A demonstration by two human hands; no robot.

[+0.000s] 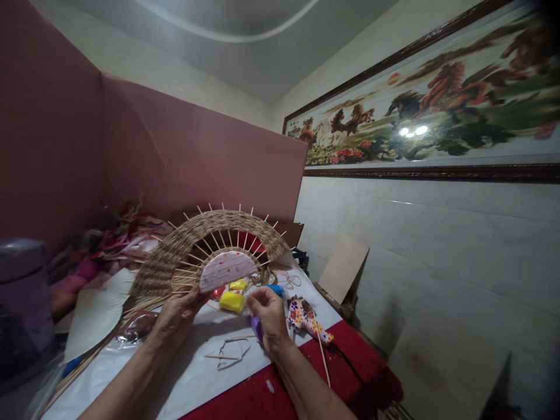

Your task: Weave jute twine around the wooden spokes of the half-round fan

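A fan-shaped woven piece (168, 256) with thin wooden sticks poking out along its curved edge stands tilted over the table. At its base is a pale pink half-circle with red dots (228, 270). My left hand (181, 315) is closed on the lower left corner of this woven fan. My right hand (268, 318) is pinched to the right of a yellow packet (231, 301), apart from the fan; whatever is between its fingertips is too small to make out. A purple packet (256, 326) lies partly behind the right hand, and a blue packet (275, 289) shows beyond it.
A flower-patterned glue gun (310, 321) with a black cord lies right of my right hand, a thin stick across it. Small sticks and scraps (230, 353) lie on the white sheet. At left are a white fan-shaped piece (98, 312) and a purple container (24, 315).
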